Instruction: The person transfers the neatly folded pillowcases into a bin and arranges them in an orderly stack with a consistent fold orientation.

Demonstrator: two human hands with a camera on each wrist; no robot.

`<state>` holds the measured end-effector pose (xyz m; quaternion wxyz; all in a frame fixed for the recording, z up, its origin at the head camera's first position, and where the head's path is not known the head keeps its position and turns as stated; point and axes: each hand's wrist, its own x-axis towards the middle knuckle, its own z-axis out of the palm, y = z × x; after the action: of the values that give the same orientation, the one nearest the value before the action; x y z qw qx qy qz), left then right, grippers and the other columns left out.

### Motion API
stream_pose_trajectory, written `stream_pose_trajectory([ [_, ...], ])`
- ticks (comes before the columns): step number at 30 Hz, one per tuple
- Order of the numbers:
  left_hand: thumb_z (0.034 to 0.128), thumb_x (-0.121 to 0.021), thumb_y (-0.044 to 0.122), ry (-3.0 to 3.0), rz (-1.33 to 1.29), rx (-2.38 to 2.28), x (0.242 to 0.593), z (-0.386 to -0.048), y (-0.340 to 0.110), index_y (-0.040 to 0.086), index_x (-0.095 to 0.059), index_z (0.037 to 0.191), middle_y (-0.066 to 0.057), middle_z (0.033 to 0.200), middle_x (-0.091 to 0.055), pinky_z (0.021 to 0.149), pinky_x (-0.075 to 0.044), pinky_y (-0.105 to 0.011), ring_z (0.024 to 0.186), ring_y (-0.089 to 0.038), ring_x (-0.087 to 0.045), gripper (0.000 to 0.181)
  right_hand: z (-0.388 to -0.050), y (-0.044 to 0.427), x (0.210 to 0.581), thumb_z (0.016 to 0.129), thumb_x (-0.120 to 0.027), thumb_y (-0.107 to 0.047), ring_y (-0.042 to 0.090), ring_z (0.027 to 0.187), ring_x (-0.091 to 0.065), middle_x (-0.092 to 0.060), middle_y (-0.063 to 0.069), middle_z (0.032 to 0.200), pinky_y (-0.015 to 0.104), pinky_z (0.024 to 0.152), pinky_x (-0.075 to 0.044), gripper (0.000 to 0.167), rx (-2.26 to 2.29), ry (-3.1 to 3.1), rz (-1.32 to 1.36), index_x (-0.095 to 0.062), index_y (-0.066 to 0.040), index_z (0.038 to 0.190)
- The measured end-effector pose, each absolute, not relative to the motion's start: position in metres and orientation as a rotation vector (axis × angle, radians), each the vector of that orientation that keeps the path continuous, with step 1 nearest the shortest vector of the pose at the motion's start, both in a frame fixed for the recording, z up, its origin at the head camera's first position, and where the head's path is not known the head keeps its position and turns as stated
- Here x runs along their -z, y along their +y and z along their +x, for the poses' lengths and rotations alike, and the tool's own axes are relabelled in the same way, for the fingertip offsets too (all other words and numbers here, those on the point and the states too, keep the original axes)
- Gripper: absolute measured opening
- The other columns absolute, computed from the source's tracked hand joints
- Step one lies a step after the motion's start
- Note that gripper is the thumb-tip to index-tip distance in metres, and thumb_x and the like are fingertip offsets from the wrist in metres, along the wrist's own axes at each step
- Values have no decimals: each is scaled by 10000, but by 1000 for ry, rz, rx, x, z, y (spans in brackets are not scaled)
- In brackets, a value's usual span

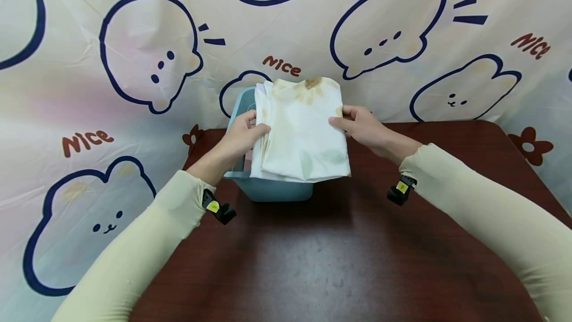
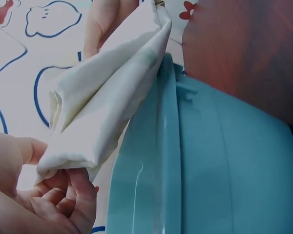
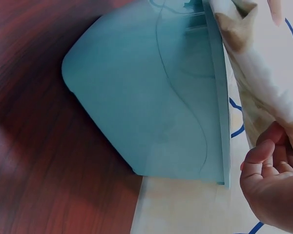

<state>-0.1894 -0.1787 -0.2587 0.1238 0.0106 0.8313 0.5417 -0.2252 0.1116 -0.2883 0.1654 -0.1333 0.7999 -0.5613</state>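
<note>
A folded white cloth (image 1: 304, 133) with tan flowers and pale green leaves hangs over a blue plastic bin (image 1: 277, 191), hiding most of the bin's opening. My left hand (image 1: 243, 135) pinches the cloth's left edge between thumb and fingers; the left wrist view shows the fingers curled under a folded end of the cloth (image 2: 107, 107). At the opposite edge, my right hand (image 1: 364, 128) grips the cloth with the thumb in front. Seen from the right wrist, its fingers curl on the cloth (image 3: 268, 92) beside the bin's rim (image 3: 219, 97). Something pinkish shows inside the bin at its left.
The bin stands on a dark red-brown wooden table (image 1: 313, 257), near its back edge. Behind the table hangs a pale curtain (image 1: 277, 29) printed with blue cartoon outlines and "Nice" lettering. Small black cameras are strapped to the left wrist (image 1: 219, 207) and right wrist (image 1: 400, 190).
</note>
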Motion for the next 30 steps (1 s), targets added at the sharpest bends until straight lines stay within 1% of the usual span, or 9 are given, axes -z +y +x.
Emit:
stream_pose_trajectory([
  [4, 1050, -474, 212, 2450, 8, -1524, 256, -193, -186, 88, -374, 1531, -163, 1381, -588, 947, -558, -365, 1138, -251, -650, 506, -227, 104, 286, 1069, -500, -272, 117, 1011, -625, -599, 130, 1319, 266, 856, -517, 449, 1616, 2257, -386, -483, -61, 1465],
  [6, 1054, -471, 232, 2448, -12, -1497, 255, -196, -190, 109, -353, 1549, -154, 1388, -586, 991, -539, -391, 1143, -242, -644, 524, -229, 101, 286, 1069, -501, -261, 121, 1017, -625, -598, 126, 1322, 265, 851, -524, 442, 1631, 2240, -382, -484, -61, 1463],
  [11, 1052, -477, 259, 2451, -29, -1440, 253, -203, -197, 123, -319, 1573, -145, 1475, -496, 1079, -475, -433, 1236, -246, -567, 561, -232, 93, 286, 1072, -496, -244, 143, 1062, -625, -585, 126, 1359, 276, 865, -536, 445, 1654, 2208, -371, -469, -64, 1478],
  [16, 1051, -474, 263, 2453, -51, -1413, 252, -207, -203, 131, -321, 1572, -143, 1517, -438, 1104, -451, -470, 1287, -266, -516, 559, -234, 85, 286, 1072, -494, -256, 152, 1069, -619, -587, 125, 1363, 278, 861, -528, 456, 1654, 2202, -361, -463, -68, 1487],
  [20, 1054, -471, 263, 2455, -62, -1398, 251, -210, -207, 118, -319, 1573, -154, 1538, -403, 1120, -433, -484, 1301, -275, -492, 560, -236, 81, 286, 1073, -491, -254, 162, 1048, -610, -592, 132, 1346, 272, 833, -520, 448, 1657, 2198, -355, -472, -64, 1478],
  [23, 1054, -473, 263, 2466, -64, -1382, 253, -214, -209, 99, -344, 1555, -165, 1539, -390, 1115, -430, -478, 1293, -279, -489, 542, -237, 79, 287, 1073, -490, -255, 171, 1051, -606, -591, 130, 1339, 282, 837, -520, 450, 1653, 2188, -344, -466, -66, 1481],
  [30, 1055, -462, 261, 2508, -73, -1328, 253, -220, -216, 105, -327, 1566, -172, 1508, -428, 1082, -458, -471, 1260, -283, -517, 551, -242, 72, 286, 1069, -503, -269, 185, 1033, -590, -597, 107, 1316, 332, 877, -484, 456, 1641, 2184, -322, -466, -89, 1486],
])
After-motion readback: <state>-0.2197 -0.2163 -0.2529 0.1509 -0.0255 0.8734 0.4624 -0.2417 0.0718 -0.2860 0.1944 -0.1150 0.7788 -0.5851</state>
